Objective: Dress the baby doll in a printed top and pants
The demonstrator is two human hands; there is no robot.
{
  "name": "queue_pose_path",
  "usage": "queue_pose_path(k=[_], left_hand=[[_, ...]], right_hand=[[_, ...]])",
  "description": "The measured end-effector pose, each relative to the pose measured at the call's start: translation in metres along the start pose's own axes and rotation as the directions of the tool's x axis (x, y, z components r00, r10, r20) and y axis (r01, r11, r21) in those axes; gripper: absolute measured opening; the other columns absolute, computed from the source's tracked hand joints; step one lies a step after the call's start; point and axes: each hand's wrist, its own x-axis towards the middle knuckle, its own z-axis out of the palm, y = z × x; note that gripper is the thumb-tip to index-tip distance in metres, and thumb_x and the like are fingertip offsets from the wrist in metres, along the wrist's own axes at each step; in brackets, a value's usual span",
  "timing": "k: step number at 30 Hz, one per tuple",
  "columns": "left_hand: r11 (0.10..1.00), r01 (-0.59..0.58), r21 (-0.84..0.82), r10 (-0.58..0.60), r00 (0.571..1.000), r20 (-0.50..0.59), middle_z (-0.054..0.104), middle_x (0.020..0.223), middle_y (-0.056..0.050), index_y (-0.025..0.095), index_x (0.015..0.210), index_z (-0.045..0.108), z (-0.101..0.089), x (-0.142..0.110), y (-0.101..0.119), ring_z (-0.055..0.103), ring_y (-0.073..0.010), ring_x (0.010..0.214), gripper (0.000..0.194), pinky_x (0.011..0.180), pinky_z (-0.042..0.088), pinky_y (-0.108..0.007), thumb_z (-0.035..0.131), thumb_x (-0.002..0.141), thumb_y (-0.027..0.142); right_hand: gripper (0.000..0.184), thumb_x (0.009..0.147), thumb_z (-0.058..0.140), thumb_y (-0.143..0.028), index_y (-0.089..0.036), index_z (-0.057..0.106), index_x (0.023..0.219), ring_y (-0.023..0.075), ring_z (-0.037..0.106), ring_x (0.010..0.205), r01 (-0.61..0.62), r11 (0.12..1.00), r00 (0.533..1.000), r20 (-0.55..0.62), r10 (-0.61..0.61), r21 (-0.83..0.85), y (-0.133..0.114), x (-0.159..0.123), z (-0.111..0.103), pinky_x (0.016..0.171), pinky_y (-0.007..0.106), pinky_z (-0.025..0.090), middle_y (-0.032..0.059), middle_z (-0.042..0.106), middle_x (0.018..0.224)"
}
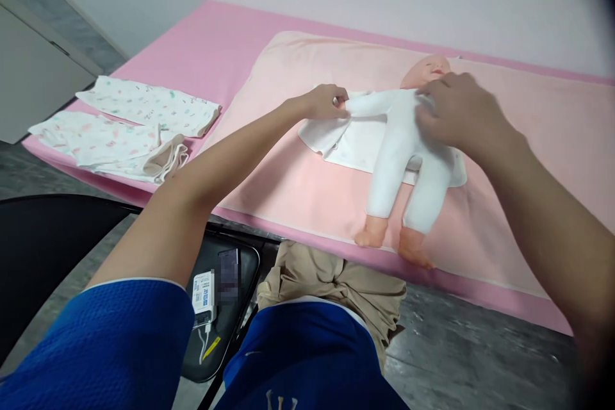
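Observation:
A baby doll [408,115] with a white cloth body and bare feet lies on its back over a spread white baby garment [353,154]. My left hand [327,101] is closed around the doll's hand at the end of its outstretched arm, beside the garment's sleeve. Over the doll's chest and far shoulder is my right hand [459,109], slightly blurred, its thumb toward the chest and its fingers near the chin. It covers the doll's other arm, so what it grips there is hidden.
Two folded printed baby garments [154,102] lie at the left on the pink table [192,45]. A peach mat [288,173] lies under the doll. Below the table edge, a black seat [216,346] holds a white power bank [204,291] with a cable and a phone-like device [229,272].

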Motion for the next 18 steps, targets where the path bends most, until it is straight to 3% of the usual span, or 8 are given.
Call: queue_pose_path(k=[3,7,10,14,16,18], left_hand=[[1.000,-0.017,-0.017,0.017,1.000,0.008,0.074,0.136,-0.010,0.026,0.130,0.076,0.000,-0.004,-0.003,0.069,-0.0343,0.124,0.063,0.105,0.055,-0.044,0.075,0.072,0.053],[0.998,-0.040,-0.042,0.039,0.999,-0.014,0.070,0.152,-0.011,0.028,0.153,0.064,0.007,-0.021,-0.003,0.062,-0.0354,0.140,0.086,0.115,0.052,-0.044,0.077,0.073,0.058],[1.000,-0.013,-0.008,0.013,0.997,-0.082,0.067,0.158,-0.014,0.027,0.164,0.052,0.018,-0.031,-0.002,0.054,-0.0386,0.149,0.103,0.125,0.044,-0.049,0.078,0.074,0.068],[0.999,0.046,0.007,-0.044,0.987,-0.153,0.065,0.157,-0.014,0.029,0.170,0.039,0.032,-0.025,0.005,0.048,-0.0433,0.151,0.116,0.130,0.036,-0.055,0.083,0.073,0.076],[0.994,0.106,0.027,-0.099,0.976,-0.192,0.066,0.150,-0.015,0.028,0.167,0.040,0.036,-0.013,0.011,0.050,-0.0448,0.149,0.112,0.128,0.036,-0.058,0.085,0.075,0.072],[0.983,0.159,0.090,-0.136,0.966,-0.222,0.066,0.148,-0.018,0.022,0.157,0.051,0.040,0.002,0.017,0.051,-0.0459,0.146,0.095,0.127,0.036,-0.059,0.085,0.079,0.064]], right_hand=[[0.062,0.109,0.055,-0.048,-0.021,0.054,0.165,0.0379,0.053,0.144,0.189,0.974,0.970,0.133,-0.206,0.129,-0.018,0.053,0.008,0.108,0.048,0.043,0.0196,0.059,0.163],[0.067,0.107,0.062,-0.055,-0.016,0.058,0.161,0.0327,0.062,0.127,0.198,0.965,0.930,0.279,-0.240,0.172,-0.029,0.099,0.026,0.099,0.042,0.044,0.0179,0.067,0.155],[0.071,0.103,0.065,-0.068,-0.017,0.065,0.152,0.0314,0.063,0.119,0.155,0.971,0.946,0.256,-0.199,0.181,-0.029,0.102,0.032,0.091,0.040,0.043,0.0165,0.070,0.148],[0.051,0.105,0.060,-0.073,-0.026,0.072,0.120,0.0281,0.063,0.101,0.046,0.961,0.984,0.151,-0.090,0.274,-0.016,0.084,0.029,0.082,0.040,0.042,0.0113,0.076,0.117],[0.039,0.107,0.060,-0.064,-0.025,0.066,0.102,0.0239,0.058,0.090,-0.002,0.949,0.994,0.107,-0.033,0.316,-0.008,0.076,0.028,0.079,0.040,0.040,0.0082,0.072,0.099],[0.034,0.105,0.063,-0.053,-0.025,0.056,0.088,0.0206,0.051,0.083,-0.019,0.940,0.999,0.053,0.002,0.340,-0.004,0.071,0.028,0.075,0.039,0.037,0.0050,0.064,0.087]])
